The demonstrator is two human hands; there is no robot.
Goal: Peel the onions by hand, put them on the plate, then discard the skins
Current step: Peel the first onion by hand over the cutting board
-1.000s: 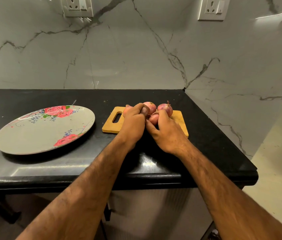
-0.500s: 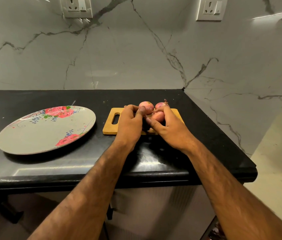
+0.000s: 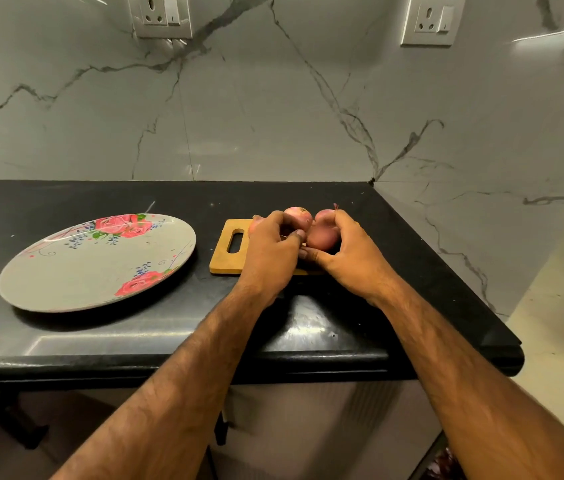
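Note:
Several pink-red onions lie on a small wooden cutting board (image 3: pixel 226 259) on the black counter. My right hand (image 3: pixel 346 258) curls its fingers and thumb round the nearest onion (image 3: pixel 322 237). My left hand (image 3: pixel 270 251) is curled beside it, fingertips at that onion's left side, where the pinch is hidden. Two more onions sit behind: one (image 3: pixel 297 216) above my left fingers, another (image 3: pixel 325 214) behind my right fingers. A further onion (image 3: pixel 254 225) peeks out left of my left hand. The grey plate (image 3: pixel 76 278) with red roses lies to the left with nothing on it.
The black counter (image 3: pixel 135 334) ends in a rounded front edge and a right corner near my right forearm. A marble wall with two sockets (image 3: pixel 159 15) rises behind. Pale floor lies to the right.
My right hand has closed round the nearest onion, lifting and turning it slightly. My left hand's fingertips have come in against it. The view has shifted a little.

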